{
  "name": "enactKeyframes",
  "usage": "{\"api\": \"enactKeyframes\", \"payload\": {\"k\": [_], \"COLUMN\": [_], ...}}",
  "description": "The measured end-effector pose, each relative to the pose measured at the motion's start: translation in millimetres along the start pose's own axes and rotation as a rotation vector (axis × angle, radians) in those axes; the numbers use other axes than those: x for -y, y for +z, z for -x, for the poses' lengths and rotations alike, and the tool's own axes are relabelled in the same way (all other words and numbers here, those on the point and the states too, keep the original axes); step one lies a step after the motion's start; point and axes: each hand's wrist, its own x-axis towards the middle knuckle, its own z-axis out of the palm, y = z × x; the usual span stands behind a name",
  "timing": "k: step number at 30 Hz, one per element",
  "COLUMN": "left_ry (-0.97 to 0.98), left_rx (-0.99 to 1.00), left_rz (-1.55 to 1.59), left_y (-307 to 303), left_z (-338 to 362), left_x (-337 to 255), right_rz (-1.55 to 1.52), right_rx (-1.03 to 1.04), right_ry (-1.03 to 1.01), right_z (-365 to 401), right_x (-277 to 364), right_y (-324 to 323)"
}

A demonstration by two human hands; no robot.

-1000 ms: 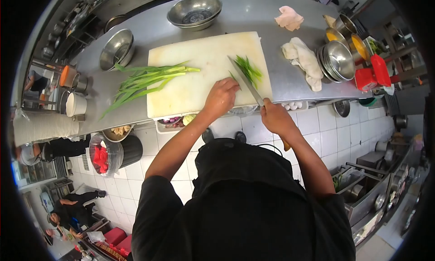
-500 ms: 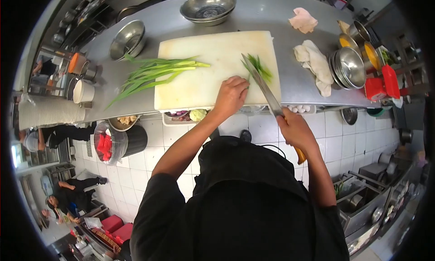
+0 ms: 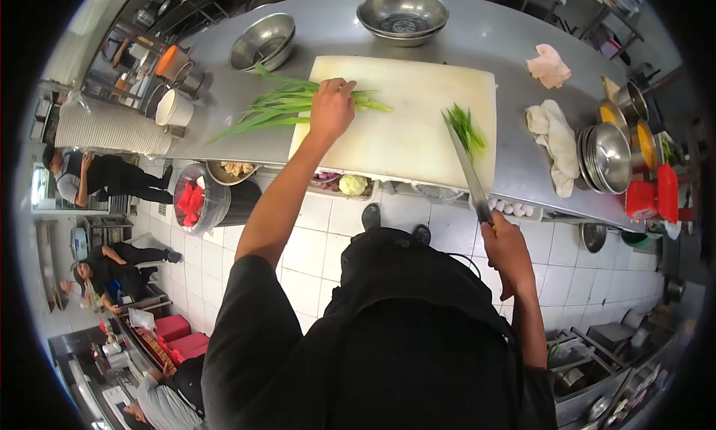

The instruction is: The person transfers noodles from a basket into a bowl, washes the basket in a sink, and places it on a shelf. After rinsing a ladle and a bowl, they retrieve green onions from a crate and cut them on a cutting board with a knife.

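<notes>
On the white cutting board (image 3: 406,143), a bunch of long spring onions (image 3: 277,104) lies across the left edge, its leaves reaching onto the steel table. My left hand (image 3: 333,111) is over the pale ends of the bunch, fingers curled around them; the fingertips are partly hidden. My right hand (image 3: 507,243) grips the handle of a long kitchen knife (image 3: 468,165). The blade slants over the board's right side, its tip beside a small pile of cut spring onion greens (image 3: 468,129).
Metal bowls (image 3: 403,16) stand behind the board, and another pair (image 3: 262,42) sits at the left. To the right lie a crumpled cloth (image 3: 552,143), stacked bowls (image 3: 608,158) and a red container (image 3: 650,199). A lined bin (image 3: 201,199) stands below left. Other people are at the left.
My left hand has moved left from the board's middle to the spring onion bunch. The knife, still in my right hand, has drawn slightly back towards me from the cut pile. The view has shifted.
</notes>
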Motion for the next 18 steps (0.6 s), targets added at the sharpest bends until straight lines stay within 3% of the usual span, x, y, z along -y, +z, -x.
{"api": "enactKeyframes", "payload": {"k": [1, 3, 7, 11, 15, 18], "left_ry": [-0.005, -0.055, 0.005, -0.064, -0.431, -0.499], "left_rx": [-0.007, 0.298, 0.323, 0.033, -0.161, -0.276], "left_rz": [-0.005, -0.047, 0.007, 0.152, 0.383, 0.574], "left_y": [1.2, 3.5, 4.7, -12.7, -83.4, -108.1], "left_z": [-5.9, -14.8, -26.7, -45.3, -78.8, -102.9], "left_x": [6.1, 16.0, 28.8, 68.2, 83.0, 98.9], "right_rz": [-0.014, -0.006, -0.062, -0.035, -0.022, -0.024], "right_rx": [-0.018, -0.042, -0.027, -0.061, -0.006, -0.007], "right_ry": [0.013, -0.037, -0.043, -0.159, -0.098, -0.101], "right_z": [-1.2, -2.7, -1.4, -0.3, 1.0, 1.2], "right_x": [2.0, 2.7, 3.2, -12.0, -11.0, -11.6], "right_y": [-4.0, -5.2, -3.3, 6.2, 2.9, 1.6]}}
